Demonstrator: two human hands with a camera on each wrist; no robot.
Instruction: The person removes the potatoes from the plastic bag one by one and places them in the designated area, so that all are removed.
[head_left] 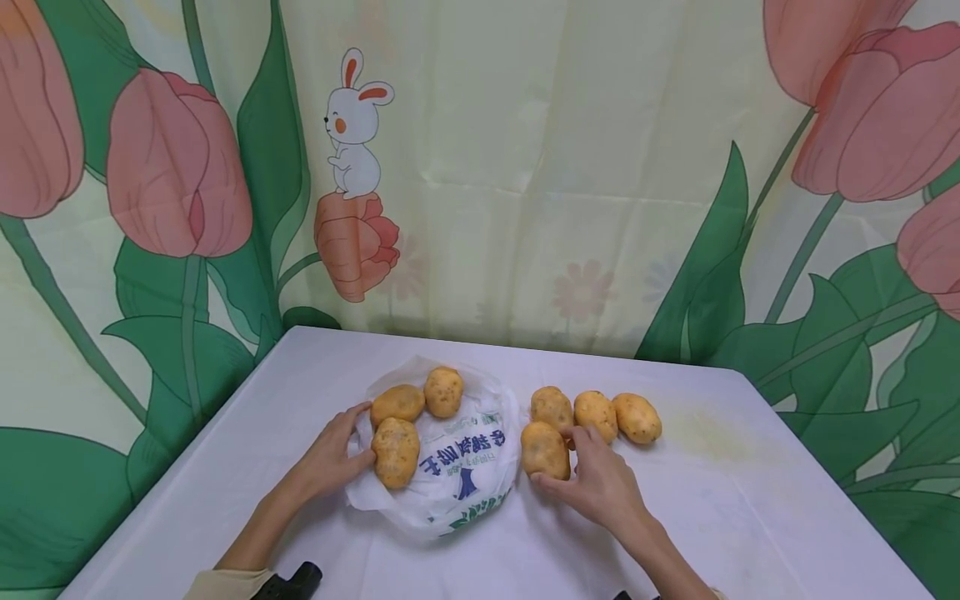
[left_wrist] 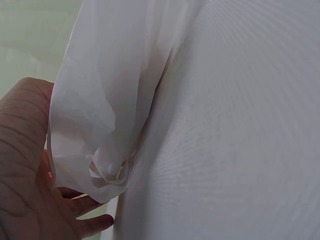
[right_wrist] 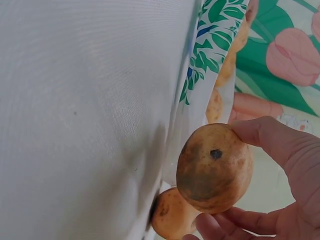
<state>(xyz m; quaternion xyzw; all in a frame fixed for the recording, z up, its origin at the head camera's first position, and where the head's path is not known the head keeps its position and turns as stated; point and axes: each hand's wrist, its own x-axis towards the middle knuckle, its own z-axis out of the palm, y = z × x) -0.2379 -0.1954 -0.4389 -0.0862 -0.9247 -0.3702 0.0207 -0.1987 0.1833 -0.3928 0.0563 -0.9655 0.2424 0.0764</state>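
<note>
A white plastic bag point(head_left: 480, 425) with blue and green print lies on the table, its rim spread in a ring. Inside it are three potatoes: one at the upper left point(head_left: 397, 404), one at the top point(head_left: 443, 392) and one below point(head_left: 396, 452). Against the bag's left rim rests my left hand point(head_left: 330, 454), thumb and index finger spread apart near the potatoes. In the left wrist view, the bag's side point(left_wrist: 95, 110) hides part of that hand. My right hand point(head_left: 596, 479) grips a potato point(head_left: 545, 451) between thumb and fingers, just right of the bag.
Three more potatoes stand in a row behind the right hand: a left one point(head_left: 551, 407), a middle one point(head_left: 596, 414) and a right one point(head_left: 637, 418). The table point(head_left: 750, 508) has a white cover. Behind it hangs a curtain point(head_left: 487, 267) printed with tulips and a rabbit.
</note>
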